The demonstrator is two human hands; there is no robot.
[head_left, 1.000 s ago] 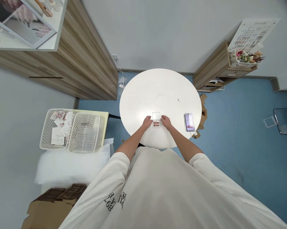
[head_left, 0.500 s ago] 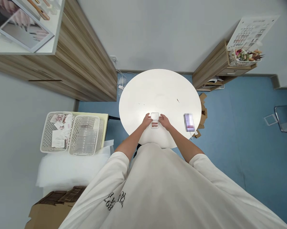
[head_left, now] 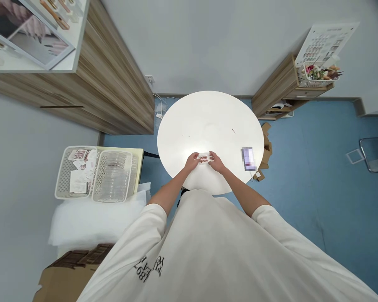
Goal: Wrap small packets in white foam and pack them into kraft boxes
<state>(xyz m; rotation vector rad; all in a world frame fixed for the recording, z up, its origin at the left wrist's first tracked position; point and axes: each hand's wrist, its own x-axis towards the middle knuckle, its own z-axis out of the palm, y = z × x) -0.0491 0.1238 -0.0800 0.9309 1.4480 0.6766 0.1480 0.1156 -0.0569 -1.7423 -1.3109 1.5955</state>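
A small clear plastic box (head_left: 204, 158) holds two rows of reddish false nails and sits near the front of the round white table (head_left: 207, 113). Its lid appears folded down over the nails. My left hand (head_left: 192, 161) grips the box's left side with curled fingers. On the opposite side, my right hand (head_left: 216, 162) has its thumb and fingers around the right edge. The box is too small in view to tell whether it rests on the tabletop or is slightly lifted.
A purple pixelated object (head_left: 248, 159) lies at the table's right. Left of the table, one white basket (head_left: 60, 184) holds nail packs and cards; another basket (head_left: 96, 184) holds clear plastic boxes. A wooden cabinet (head_left: 119, 79) stands behind, and flattened cardboard (head_left: 267, 147) lies on the floor.
The box's lid, standing open on the far side before, has swung down over the nails. Both hands have come to the sides of the closed box.
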